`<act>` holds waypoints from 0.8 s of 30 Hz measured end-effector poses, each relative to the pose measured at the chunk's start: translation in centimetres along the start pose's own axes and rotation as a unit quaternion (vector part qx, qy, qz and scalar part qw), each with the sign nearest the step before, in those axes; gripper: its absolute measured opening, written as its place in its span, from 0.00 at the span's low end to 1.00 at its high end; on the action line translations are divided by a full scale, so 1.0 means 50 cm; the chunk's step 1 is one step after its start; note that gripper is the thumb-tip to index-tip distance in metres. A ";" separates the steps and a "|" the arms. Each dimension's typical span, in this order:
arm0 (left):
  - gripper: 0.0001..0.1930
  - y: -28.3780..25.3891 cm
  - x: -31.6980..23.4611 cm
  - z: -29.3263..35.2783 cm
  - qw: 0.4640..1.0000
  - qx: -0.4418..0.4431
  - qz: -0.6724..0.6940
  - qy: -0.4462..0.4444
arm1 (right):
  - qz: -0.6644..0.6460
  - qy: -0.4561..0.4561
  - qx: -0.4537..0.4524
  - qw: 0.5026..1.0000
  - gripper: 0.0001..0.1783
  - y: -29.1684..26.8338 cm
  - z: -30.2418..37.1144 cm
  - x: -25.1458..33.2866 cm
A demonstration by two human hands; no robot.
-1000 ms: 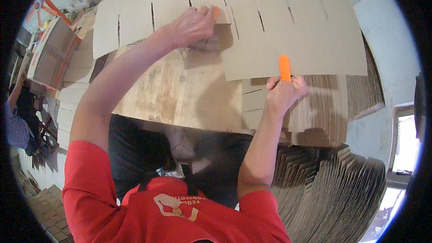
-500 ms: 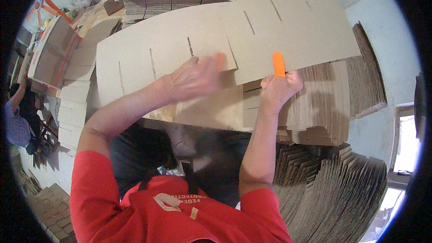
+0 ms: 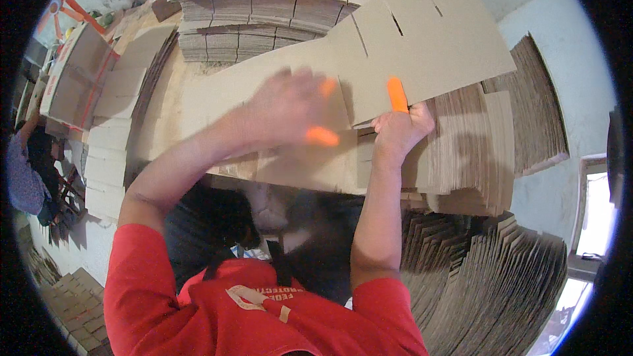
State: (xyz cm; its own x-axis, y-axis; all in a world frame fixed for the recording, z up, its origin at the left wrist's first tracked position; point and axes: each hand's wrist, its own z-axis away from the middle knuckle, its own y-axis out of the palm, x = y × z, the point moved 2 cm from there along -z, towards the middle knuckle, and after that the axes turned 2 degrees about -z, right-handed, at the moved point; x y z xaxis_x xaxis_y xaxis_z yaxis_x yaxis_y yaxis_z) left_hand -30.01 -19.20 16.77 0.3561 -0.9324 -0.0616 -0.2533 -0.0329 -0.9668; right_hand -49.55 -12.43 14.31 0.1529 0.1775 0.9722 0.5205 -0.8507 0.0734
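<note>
A slotted cardboard sheet [image 3: 455, 46] is tilted up over the table, its near edge gripped in my right hand [image 3: 402, 132]. The right thumb, in an orange finger cover [image 3: 397, 94], presses on top, and the other fingers curl below the edge. Further left, a pale cardboard panel [image 3: 224, 86] continues under my left hand; whether it belongs to the same sheet I cannot tell. Motion blurs my left hand [image 3: 287, 105], which hovers over that panel. Its two orange-covered fingertips are spread apart, with nothing visible between them.
Stacks of slotted cardboard stand at the back [image 3: 264, 10] and beside my right hand [image 3: 455, 145]. More bundled sheets [image 3: 494, 283] fill the lower right. At left are a row of cardboard pieces [image 3: 109, 138], a carton [image 3: 76, 79], an orange fan [image 3: 62, 6] and another person [image 3: 26, 171].
My left hand has come off the cardboard, its fingers spreading. The left panel has dropped nearer, uncovering more of the back stack. The right hand has shifted slightly left with the sheet.
</note>
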 end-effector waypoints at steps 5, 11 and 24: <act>0.35 0.009 0.228 -0.146 0.931 -0.240 -0.245 -0.127 | 0.007 0.022 0.020 1.000 0.10 0.009 0.013 0.025; 0.20 0.031 0.321 -0.244 0.955 -0.073 -0.274 -0.093 | -0.016 0.004 0.027 0.999 0.11 0.004 0.007 0.018; 0.16 -0.049 0.334 -0.237 0.915 -0.339 -0.209 0.060 | -0.029 -0.025 0.044 0.998 0.09 -0.003 0.012 0.015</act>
State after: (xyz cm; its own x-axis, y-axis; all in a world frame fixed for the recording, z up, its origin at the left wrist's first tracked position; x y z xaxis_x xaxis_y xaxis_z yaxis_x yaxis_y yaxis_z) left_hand -34.11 -38.96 21.07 0.4580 -0.8187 0.3462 -0.6322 -0.5738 -0.5206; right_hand -48.99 -11.88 14.91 0.1605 0.2508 0.9547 0.6008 -0.7922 0.1071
